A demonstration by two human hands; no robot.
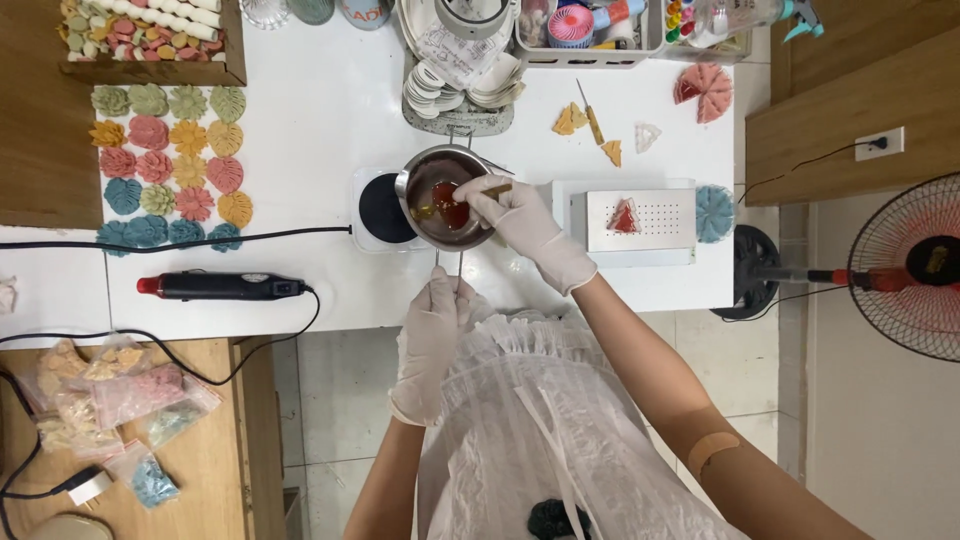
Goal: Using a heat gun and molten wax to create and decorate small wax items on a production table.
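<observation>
**Gloved hands at a small melting pot**

A small metal pot (pixel 447 200) holding dark amber and red liquid sits on the white table (pixel 320 120), partly over a round black hot plate (pixel 383 210). The left hand (pixel 432 335), in a white glove, has its fingers clamped on the pot's thin wire handle (pixel 448 265) at the near edge of the table. The right hand (pixel 520 222), also gloved, reaches over the pot's right rim with its fingers pinched together on a slim wooden stick (pixel 494 190) that dips toward the liquid.

Just right of the pot stands a white perforated box (pixel 640 222) with a red triangular piece (pixel 625 217) on top. Beyond it lie yellow wedge pieces (pixel 572 120). To the left, rows of coloured flower and leaf shapes (pixel 170 165) cover the table, and a black heat gun (pixel 222 286) lies near the front edge. A floor fan (pixel 915 265) stands off to the right.
</observation>
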